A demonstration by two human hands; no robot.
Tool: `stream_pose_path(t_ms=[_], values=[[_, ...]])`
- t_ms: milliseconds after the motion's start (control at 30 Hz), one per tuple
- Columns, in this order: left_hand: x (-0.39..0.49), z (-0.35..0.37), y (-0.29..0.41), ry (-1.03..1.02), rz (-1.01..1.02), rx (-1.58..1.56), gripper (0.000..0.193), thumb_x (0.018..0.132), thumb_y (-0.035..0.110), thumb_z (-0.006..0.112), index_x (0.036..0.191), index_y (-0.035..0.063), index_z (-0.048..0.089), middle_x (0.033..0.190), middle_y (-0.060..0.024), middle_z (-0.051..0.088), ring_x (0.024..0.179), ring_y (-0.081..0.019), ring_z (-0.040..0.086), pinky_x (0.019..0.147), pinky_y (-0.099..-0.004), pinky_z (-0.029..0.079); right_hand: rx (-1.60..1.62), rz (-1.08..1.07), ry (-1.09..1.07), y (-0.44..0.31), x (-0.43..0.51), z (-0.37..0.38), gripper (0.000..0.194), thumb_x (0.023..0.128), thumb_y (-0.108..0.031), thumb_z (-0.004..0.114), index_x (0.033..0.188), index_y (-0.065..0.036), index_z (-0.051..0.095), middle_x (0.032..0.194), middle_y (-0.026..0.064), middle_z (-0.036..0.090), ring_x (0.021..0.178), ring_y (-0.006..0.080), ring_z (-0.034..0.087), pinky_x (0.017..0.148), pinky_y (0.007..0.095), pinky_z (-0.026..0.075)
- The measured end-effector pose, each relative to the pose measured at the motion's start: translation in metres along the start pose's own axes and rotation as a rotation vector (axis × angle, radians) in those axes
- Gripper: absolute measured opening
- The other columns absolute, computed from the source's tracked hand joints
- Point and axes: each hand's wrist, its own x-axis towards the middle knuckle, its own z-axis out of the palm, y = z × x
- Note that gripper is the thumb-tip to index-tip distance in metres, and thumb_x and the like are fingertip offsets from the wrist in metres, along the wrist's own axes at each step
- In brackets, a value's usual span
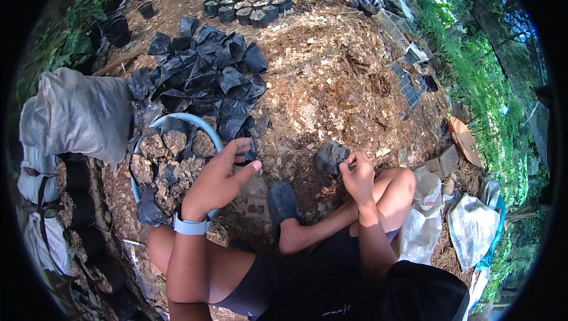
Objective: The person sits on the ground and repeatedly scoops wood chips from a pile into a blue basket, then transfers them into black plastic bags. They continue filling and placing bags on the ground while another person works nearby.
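My left hand (219,181) is raised over the right side of a round basin with a light blue rim (202,119), its fingers apart and nothing seen between them. Filled black plastic bags and clumps of brown growing mix (175,141) lie in the basin. With its fingertips my right hand (358,172) pinches the edge of a dark, soil-smeared plastic grow bag (332,157), just above the ground in front of my bent leg. A heap of black plastic grow bags (208,66) spreads beyond the basin. A dark clog (282,201) is on my foot, between my hands.
Wood shavings and brown mix (328,81) cover the ground ahead. Filled pots (253,6) stand at the top. Another person's gloved hands (366,1) work at the upper right, near a plastic crate (392,28). Sacks (84,112) lie left; more sacks (472,228) lie right.
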Motion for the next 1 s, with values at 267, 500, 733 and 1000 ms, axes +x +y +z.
stream_pose_path(t_ms=[267,500,733,1000], values=[[0.003,-0.001,-0.003,0.057,0.034,0.115,0.057,0.101,0.03,0.074,0.144,-0.0033,0.056,0.136,-0.0268,0.067,0.123,-0.0374,0.069,0.104,-0.0432,0.054,-0.11,0.114,-0.146,0.0,-0.015,0.037,0.017,0.08,-0.016,0.074,0.086,-0.005,0.062,0.083,0.0196,0.066,0.078,0.0444,0.068,0.071,0.0546,0.054],[0.003,-0.006,-0.033,0.148,0.069,0.66,0.052,0.096,0.032,0.075,0.134,-0.0018,0.062,0.116,-0.0264,0.071,0.106,-0.0462,0.07,0.09,-0.0536,0.056,-0.041,-0.038,-0.163,-0.069,0.041,-0.002,0.023,0.079,-0.019,0.073,0.08,-0.004,0.056,0.074,0.0226,0.067,0.072,0.0461,0.068,0.068,0.0508,0.054],[0.011,0.005,-0.048,-0.047,-0.093,0.753,0.049,0.097,0.041,0.071,0.121,-0.001,0.063,0.118,-0.0242,0.072,0.113,-0.0439,0.069,0.096,-0.0525,0.056,0.398,-0.049,-0.198,-0.16,0.104,0.049,0.011,0.092,-0.006,0.068,0.091,-0.003,0.058,0.074,0.006,0.069,0.058,0.0111,0.059,0.053,0.034,0.045],[-0.004,0.006,-0.046,-0.164,-0.122,0.693,0.04,0.099,0.035,0.066,0.113,-0.0027,0.064,0.097,-0.0267,0.075,0.094,-0.0458,0.074,0.084,-0.0563,0.057,0.483,-0.168,-0.499,-0.176,0.032,0.121,0.061,0.098,-0.017,0.077,0.148,0.001,0.047,0.13,0.0183,0.065,0.092,0.0191,0.068,0.076,0.0339,0.056]])
